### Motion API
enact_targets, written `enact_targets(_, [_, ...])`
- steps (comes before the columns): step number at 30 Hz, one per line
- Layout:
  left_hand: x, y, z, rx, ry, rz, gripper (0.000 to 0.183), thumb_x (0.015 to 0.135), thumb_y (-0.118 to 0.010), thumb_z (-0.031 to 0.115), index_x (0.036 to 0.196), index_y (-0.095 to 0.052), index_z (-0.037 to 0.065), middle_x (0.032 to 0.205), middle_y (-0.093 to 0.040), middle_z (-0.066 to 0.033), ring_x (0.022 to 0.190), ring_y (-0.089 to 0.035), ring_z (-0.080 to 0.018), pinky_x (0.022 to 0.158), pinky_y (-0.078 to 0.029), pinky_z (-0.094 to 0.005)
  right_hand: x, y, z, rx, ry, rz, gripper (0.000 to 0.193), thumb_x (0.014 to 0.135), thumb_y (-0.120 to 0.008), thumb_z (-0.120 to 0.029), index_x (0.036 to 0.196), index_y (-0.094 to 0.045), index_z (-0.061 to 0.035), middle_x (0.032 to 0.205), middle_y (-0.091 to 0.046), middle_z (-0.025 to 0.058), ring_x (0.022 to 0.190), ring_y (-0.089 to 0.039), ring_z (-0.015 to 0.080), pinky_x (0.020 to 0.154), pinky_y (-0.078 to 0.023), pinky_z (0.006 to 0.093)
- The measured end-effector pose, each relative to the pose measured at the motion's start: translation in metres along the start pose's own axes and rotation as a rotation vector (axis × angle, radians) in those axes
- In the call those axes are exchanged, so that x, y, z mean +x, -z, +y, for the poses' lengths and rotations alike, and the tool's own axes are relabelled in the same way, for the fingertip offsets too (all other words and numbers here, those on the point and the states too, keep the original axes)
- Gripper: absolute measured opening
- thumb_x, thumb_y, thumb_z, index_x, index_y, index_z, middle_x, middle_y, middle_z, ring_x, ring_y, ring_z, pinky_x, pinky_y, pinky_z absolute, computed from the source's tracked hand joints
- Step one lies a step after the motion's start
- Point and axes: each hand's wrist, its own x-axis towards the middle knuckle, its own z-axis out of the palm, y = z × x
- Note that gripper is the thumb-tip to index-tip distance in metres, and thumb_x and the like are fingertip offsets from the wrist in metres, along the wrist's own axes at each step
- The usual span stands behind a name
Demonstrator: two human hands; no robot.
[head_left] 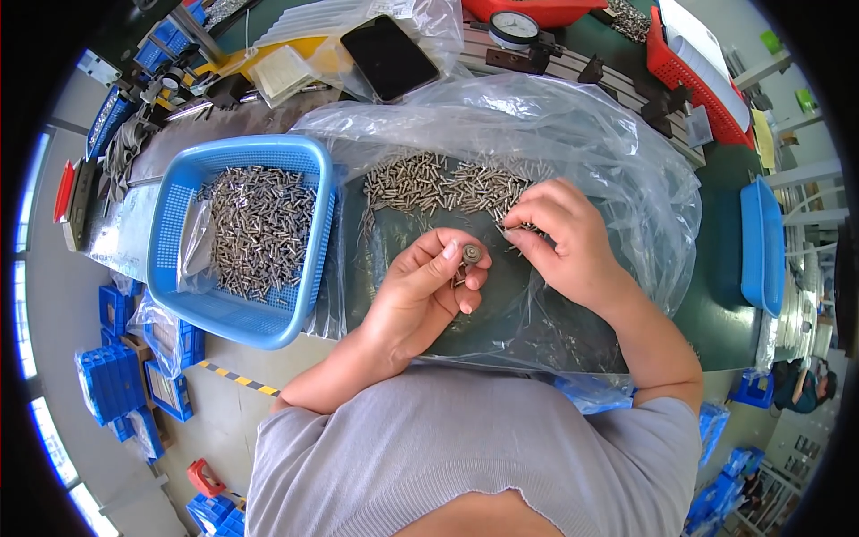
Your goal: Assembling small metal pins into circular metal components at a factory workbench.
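Currently, left hand (416,291) pinches a small round grey metal part (472,254) between thumb and fingers, above clear plastic sheeting (640,192); right hand (570,240) has thumb and forefinger nearly meeting by the loose silvery metal pins (407,183) heaped there, grip contents unclear. Blue perforated plastic basket (164,234) at left, holding more pins.

The metal pins (407,183) are silvery grey, the basket (166,233) sky blue (its walls (170,255) dotted with holes), the table (720,313) dark green, the phone (390,57) black, the floor tape (239,379) striped yellow and black.
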Motion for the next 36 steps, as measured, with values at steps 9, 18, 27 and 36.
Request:
enact_targets(9, [0.0, 0.002, 0.002, -0.004, 0.03, -0.058, 0.017, 0.097, -0.052, 0.02, 0.104, -0.054, 0.005, 0.097, -0.059, -0.007, 0.079, -0.053, -0.0112, 0.064, -0.045, -0.0257, 0.0, -0.012, 0.005, -0.232, 0.059, -0.037, 0.017, 0.065, -0.073, -0.006, 0.078, -0.063, -0.0096, 0.082, -0.055, 0.0028, 0.081, -0.054, 0.0237, 0.07, -0.044, 0.036])
enact_targets(18, [0.001, 0.003, -0.001, -0.015, 0.018, -0.03, 0.02, 0.094, -0.057, 0.023, 0.104, -0.056, 0.006, 0.097, -0.057, -0.0092, 0.074, -0.046, -0.0119, 0.058, -0.038, -0.0231, -0.001, -0.017, 0.002, -0.406, 0.14, 0.013, 0.016, 0.065, -0.073, -0.009, 0.075, -0.061, -0.008, 0.081, -0.054, 0.0023, 0.081, -0.053, 0.0225, 0.07, -0.043, 0.0363])
enact_targets(27, [0.001, 0.003, -0.002, -0.019, 0.013, -0.048, 0.022, 0.094, -0.058, 0.025, 0.103, -0.056, 0.005, 0.095, -0.057, -0.0084, 0.071, -0.044, -0.0109, 0.057, -0.036, -0.0223, -0.003, -0.017, 0.001, -0.344, 0.085, -0.011, 0.013, 0.067, -0.072, -0.01, 0.075, -0.062, -0.0096, 0.082, -0.055, 0.0024, 0.082, -0.053, 0.023, 0.072, -0.043, 0.0358])
enact_targets(36, [0.0, 0.004, -0.001, -0.016, 0.028, -0.032, 0.022, 0.094, -0.057, 0.024, 0.104, -0.055, 0.005, 0.095, -0.057, -0.0085, 0.071, -0.044, -0.0104, 0.057, -0.037, -0.0221, 0.001, -0.005, -0.009, 0.075, -0.063, -0.01, 0.009, 0.074, -0.067, -0.006, 0.079, -0.06, -0.0046, 0.081, -0.056, 0.0054, 0.077, -0.056, 0.0225, 0.067, -0.044, 0.0346])
